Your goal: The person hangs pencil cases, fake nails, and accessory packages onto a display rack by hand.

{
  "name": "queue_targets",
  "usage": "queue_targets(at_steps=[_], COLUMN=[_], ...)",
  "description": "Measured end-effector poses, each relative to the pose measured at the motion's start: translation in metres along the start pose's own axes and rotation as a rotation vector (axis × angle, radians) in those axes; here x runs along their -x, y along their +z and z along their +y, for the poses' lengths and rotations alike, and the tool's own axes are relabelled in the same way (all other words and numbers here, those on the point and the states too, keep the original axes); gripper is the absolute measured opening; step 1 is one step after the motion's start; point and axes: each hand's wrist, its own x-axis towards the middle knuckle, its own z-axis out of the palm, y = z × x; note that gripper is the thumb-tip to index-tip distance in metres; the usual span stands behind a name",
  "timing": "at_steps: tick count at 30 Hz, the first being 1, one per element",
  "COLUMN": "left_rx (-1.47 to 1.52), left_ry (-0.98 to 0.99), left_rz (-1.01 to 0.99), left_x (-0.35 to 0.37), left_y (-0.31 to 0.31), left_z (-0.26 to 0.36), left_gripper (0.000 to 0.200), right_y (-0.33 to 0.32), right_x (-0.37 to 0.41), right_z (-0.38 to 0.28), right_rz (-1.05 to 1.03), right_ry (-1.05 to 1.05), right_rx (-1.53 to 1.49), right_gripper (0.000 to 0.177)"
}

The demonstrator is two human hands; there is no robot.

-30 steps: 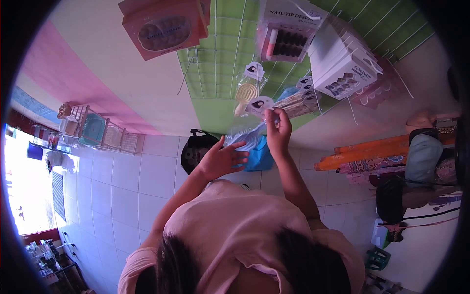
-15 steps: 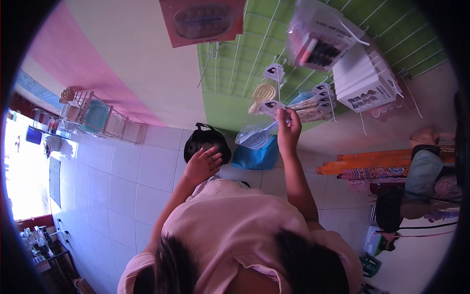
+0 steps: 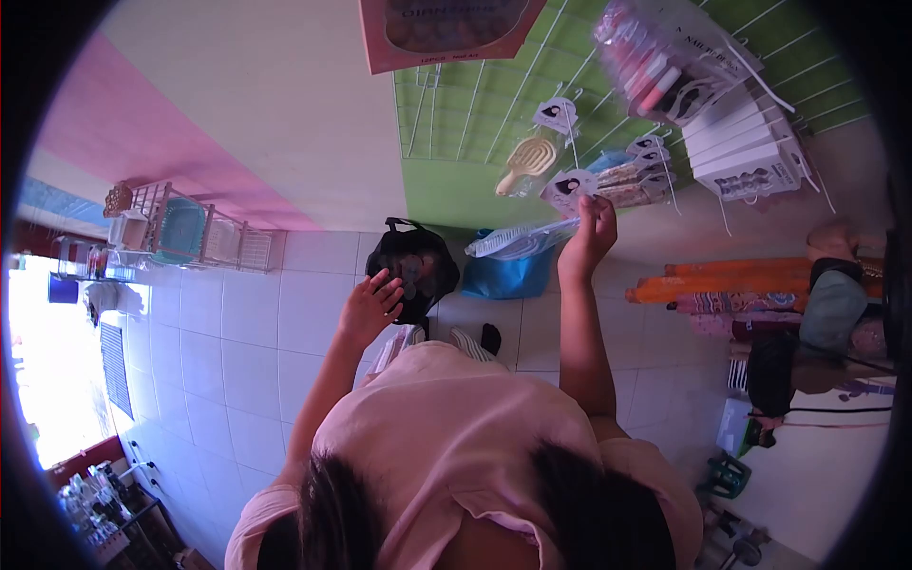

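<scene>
My right hand (image 3: 589, 237) pinches the white header card (image 3: 568, 190) of a packaged hairbrush, right at the end of a wire hook. From the card, the pale blue hairbrush (image 3: 518, 241) in clear wrap extends to the left. Just behind it hangs a cream vented hairbrush (image 3: 528, 163) on the same hook. To the right are several packaged items (image 3: 627, 179) with matching cards. My left hand (image 3: 370, 309) is empty, its fingers spread, in front of a black bag (image 3: 418, 271) on the floor.
A white wire grid (image 3: 456, 119) on the green wall carries boxed nail sets (image 3: 746, 157); a pink box (image 3: 451, 28) juts out above. A blue bag (image 3: 508, 274) stands on the tiles. Rolled orange cloth (image 3: 712, 283) lies at right, a white rack (image 3: 204, 228) at left.
My right hand has shifted up and right with the card, and the blue hairbrush has turned to a flatter, more edge-on angle. My left hand has moved slightly left, away from the bag's middle.
</scene>
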Motion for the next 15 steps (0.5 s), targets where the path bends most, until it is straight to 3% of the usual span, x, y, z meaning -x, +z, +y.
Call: queue_targets(at_steps=[10,15], left_rx=[-0.114,-0.131], left_ry=[-0.098,-0.153], left_rz=[-0.080,-0.051], left_x=[-0.015,-0.014], left_y=[-0.004,-0.010], left_z=[0.010,0.006], left_gripper=[0.037,0.037], right_y=[0.000,-0.001], right_x=[0.011,0.007], right_z=[0.009,0.008], right_rz=[0.003,0.048], right_ry=[0.036,-0.044], right_rx=[-0.009,0.007], right_gripper=[0.022,0.022])
